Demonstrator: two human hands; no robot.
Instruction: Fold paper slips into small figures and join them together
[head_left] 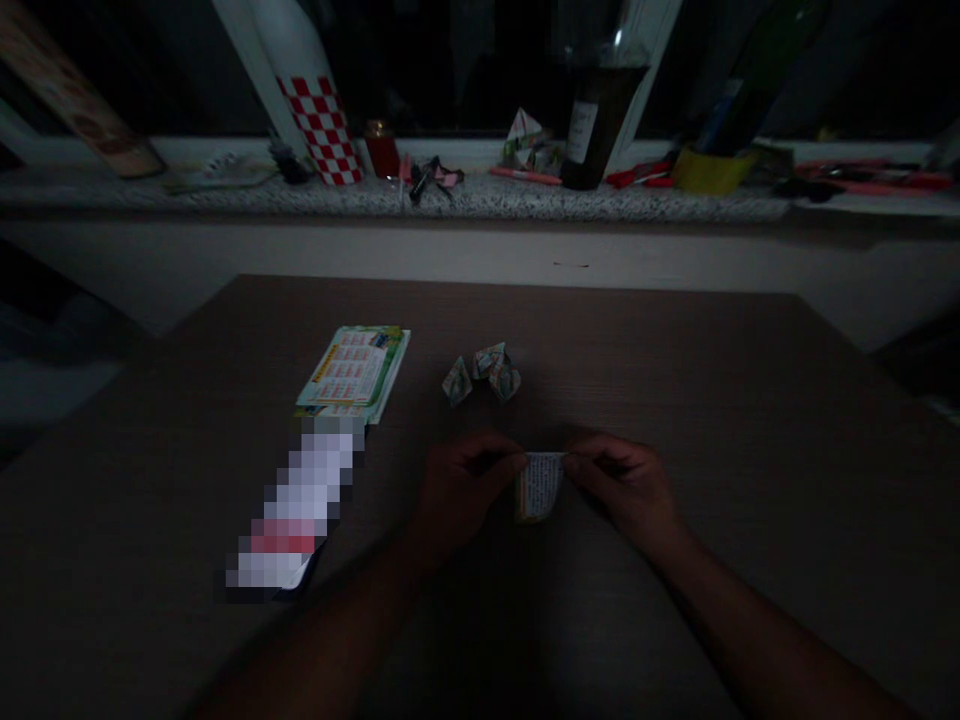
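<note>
A small printed piece of paper (541,484) hangs between my two hands above the table, its lower edge yellowish. At its upper left corner, my left hand (472,478) pinches it between thumb and fingers. My right hand (622,482) grips the upper right corner the same way. Just beyond my hands lie several small folded paper shapes (457,381), with pointed tips and printed sides. To the left is a stack of printed calendar cards (352,368), green at the edges. The light is dim, so fine creases in the paper cannot be made out.
Left of my forearm lies a phone (300,510), its screen blurred out. Behind the brown table (675,350), a stone windowsill (465,205) carries a red-and-white checkered bottle (322,130), a dark bottle (596,125), a small red jar (382,152) and a yellow pot (712,170).
</note>
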